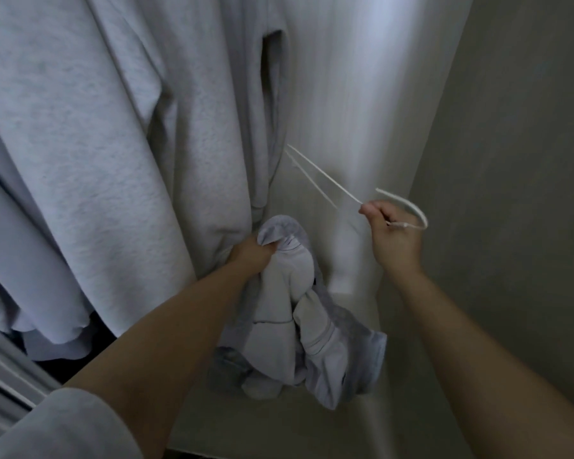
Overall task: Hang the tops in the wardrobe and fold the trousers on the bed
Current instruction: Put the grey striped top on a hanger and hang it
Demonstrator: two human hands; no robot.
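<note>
Hanging step, at the wardrobe. Left hand [253,252] has its fingers clamped on a bunched pale grey sweatshirt-fabric garment [299,326], which dangles in front of the white wardrobe side panel [345,94], just beside the hanging light grey fleece tops [90,154]. Right hand [391,231] pinches a thin white drawstring cord [325,177] that runs taut toward the hung tops; its owner garment is unclear in dim light. Next move likely needs the cord released and a hanger found; none visible.
</note>
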